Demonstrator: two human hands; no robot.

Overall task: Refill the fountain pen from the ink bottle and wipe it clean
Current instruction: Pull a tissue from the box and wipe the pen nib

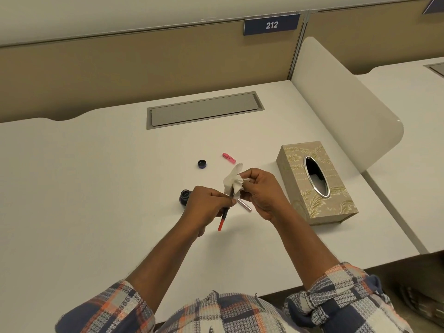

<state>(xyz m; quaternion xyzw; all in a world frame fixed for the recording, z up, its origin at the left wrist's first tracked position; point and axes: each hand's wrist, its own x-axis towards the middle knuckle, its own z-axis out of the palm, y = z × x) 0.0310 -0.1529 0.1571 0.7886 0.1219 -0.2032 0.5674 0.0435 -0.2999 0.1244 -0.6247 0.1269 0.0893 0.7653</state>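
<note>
While the left hand [207, 207] pinches the fountain pen [222, 221] above the surface [96, 176], the right hand [262, 192] grips a tissue [233, 181] around its nib; the open ink bottle [185, 197] stands just left, far from any edge.

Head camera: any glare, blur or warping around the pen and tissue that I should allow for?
Head view: light soft and even, shadows faint, no glare on the desk; head view: wide-angle bowing curves the partition and the desk edges; head view: slightly soft overall, the white tissue reads low-contrast against the desk and hides the pen tip.
</note>
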